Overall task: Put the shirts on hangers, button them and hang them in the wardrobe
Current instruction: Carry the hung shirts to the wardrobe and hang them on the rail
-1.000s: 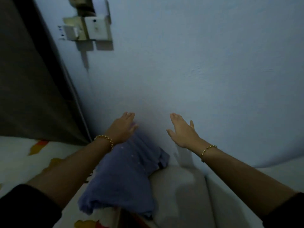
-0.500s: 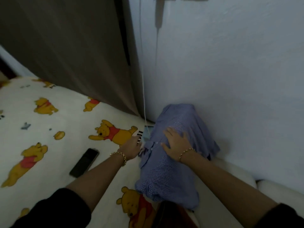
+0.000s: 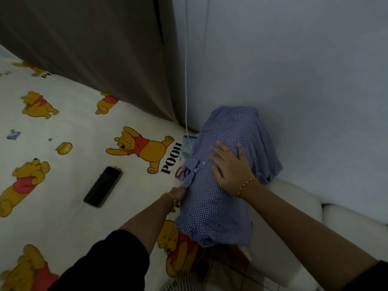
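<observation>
Flatly, right grip (image 3: 230, 164) presses checked shirt (image 3: 212, 211), left grip (image 3: 178, 193) unclear beneath it (sheet (image 3: 73, 223) reads "POOH").

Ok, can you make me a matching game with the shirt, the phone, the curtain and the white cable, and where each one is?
Things:
1. shirt
2. phone
3. curtain
4. cable

Places:
A. runs down the wall
B. lies on the bedsheet, screen dark
C. brown, hangs down to the bedsheet
D. under the flat right hand

Pairs: 1-D, 2-B, 3-C, 4-A
</observation>
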